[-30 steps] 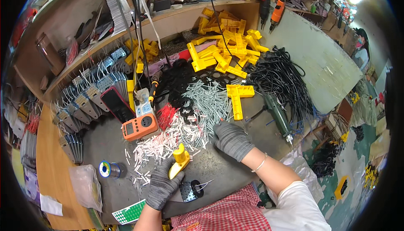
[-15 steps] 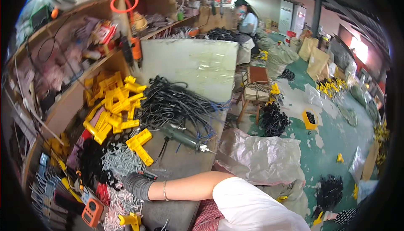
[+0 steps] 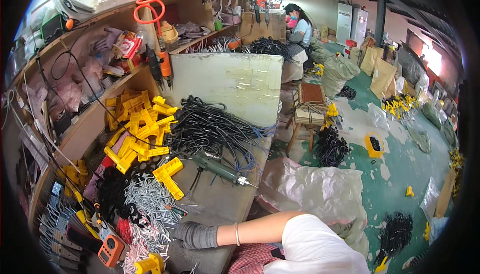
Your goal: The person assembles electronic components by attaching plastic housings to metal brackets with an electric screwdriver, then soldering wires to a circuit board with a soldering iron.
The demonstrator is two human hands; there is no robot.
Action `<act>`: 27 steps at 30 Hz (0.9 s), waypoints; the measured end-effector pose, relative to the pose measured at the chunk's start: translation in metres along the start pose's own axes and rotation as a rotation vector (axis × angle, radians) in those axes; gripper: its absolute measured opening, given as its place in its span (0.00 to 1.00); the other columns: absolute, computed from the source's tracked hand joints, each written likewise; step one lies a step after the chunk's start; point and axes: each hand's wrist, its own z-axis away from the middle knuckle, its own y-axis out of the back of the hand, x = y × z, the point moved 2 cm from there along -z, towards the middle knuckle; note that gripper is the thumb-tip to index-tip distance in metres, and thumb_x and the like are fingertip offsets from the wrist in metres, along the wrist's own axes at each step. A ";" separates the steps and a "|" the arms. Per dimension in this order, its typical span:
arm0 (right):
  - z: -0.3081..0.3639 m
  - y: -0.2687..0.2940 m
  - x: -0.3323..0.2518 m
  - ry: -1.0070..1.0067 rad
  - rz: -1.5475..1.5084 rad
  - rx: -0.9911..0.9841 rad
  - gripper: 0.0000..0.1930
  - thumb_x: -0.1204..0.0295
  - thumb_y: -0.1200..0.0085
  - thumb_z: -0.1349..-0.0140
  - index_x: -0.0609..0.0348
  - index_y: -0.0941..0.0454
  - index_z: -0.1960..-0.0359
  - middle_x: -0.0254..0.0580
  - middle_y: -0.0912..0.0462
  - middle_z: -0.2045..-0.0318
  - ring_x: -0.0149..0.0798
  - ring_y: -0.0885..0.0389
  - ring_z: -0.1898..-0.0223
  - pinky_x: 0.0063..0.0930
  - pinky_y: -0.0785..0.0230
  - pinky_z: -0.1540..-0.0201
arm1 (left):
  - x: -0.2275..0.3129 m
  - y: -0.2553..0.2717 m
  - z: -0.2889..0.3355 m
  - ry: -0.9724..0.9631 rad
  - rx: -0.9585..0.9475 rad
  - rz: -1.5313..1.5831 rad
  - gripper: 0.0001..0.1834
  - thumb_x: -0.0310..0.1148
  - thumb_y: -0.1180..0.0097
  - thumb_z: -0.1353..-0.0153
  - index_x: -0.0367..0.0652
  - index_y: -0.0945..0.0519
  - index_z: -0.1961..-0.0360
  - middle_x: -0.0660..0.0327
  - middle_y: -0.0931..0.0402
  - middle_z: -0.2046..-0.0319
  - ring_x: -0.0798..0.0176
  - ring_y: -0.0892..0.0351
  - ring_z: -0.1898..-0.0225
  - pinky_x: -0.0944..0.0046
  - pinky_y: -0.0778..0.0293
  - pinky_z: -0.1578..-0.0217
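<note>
My left hand (image 3: 192, 235), covered in grey ribbed fabric, is low over the grey worktop (image 3: 220, 214). Its fingers cannot be made out, nor whether they hold anything. Just left of it are heaped silver screws (image 3: 147, 196) and small pale pink-white pieces (image 3: 142, 241). A yellow plastic part (image 3: 150, 264) lies at the lower edge, and another yellow part (image 3: 169, 176) is farther up the worktop. Beyond the hand rests a dark green electric screwdriver (image 3: 217, 168), its bit pointing right. My right hand is out of sight.
Yellow parts (image 3: 137, 129) and black cables (image 3: 215, 124) are piled at the back, before a whitish board (image 3: 225, 86). An orange meter (image 3: 111, 250) stands at lower left. Right of the worktop are a stool (image 3: 309, 104) and crumpled sheeting (image 3: 315, 186). A co-worker (image 3: 300, 29) sits far back.
My left hand has drawn back rightward, away from the screws and pale pieces. The view has shifted slightly, and the dotted fabric at the lower right shows less.
</note>
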 end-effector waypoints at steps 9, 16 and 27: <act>0.005 0.018 -0.033 0.260 -0.664 0.379 0.11 0.71 0.43 0.41 0.64 0.22 0.61 0.51 0.20 0.69 0.48 0.19 0.67 0.38 0.26 0.63 | -0.020 -0.015 0.020 0.134 0.002 0.419 0.31 0.32 0.25 0.51 0.33 0.22 0.46 0.55 0.22 0.50 0.58 0.26 0.48 0.59 0.31 0.43; 0.023 0.036 -0.045 0.265 -0.517 0.363 0.17 0.67 0.41 0.41 0.58 0.22 0.50 0.49 0.18 0.60 0.50 0.18 0.58 0.38 0.24 0.54 | -0.031 -0.022 0.002 0.125 0.137 0.314 0.24 0.25 0.30 0.51 0.34 0.19 0.50 0.56 0.17 0.58 0.61 0.17 0.57 0.62 0.23 0.51; 0.009 0.044 -0.073 0.596 -0.167 0.173 0.11 0.69 0.39 0.43 0.60 0.19 0.61 0.44 0.19 0.64 0.46 0.19 0.65 0.35 0.24 0.64 | -0.072 -0.029 0.016 0.139 0.148 0.466 0.24 0.35 0.25 0.51 0.37 0.17 0.54 0.53 0.15 0.65 0.60 0.14 0.64 0.62 0.20 0.60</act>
